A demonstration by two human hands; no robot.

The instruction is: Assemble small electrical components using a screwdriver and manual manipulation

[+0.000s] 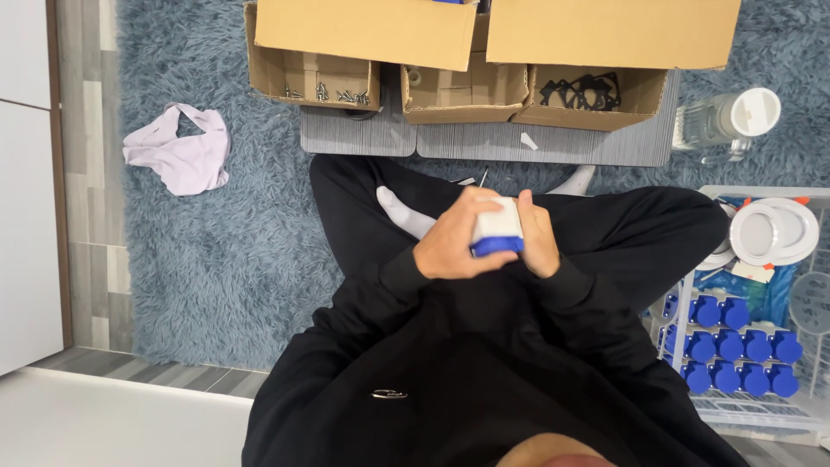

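Observation:
I sit cross-legged in black clothes and white socks on a blue shaggy rug. Both hands meet over my lap around one small part with a white body and a blue end (497, 232). My left hand (450, 244) wraps it from the left, fingers curled over its top. My right hand (540, 238) grips its right side. A thin metal tool (482, 178) pokes out just beyond my hands; its lower end is hidden.
Three open cardboard boxes stand ahead: one with screws (333, 91), a middle one (462, 91), one with black gaskets (584, 91). At right, a white wire basket (692, 285) holds several blue-and-white parts (735, 346) and white round lids (769, 232). A lilac cloth (180, 151) lies left.

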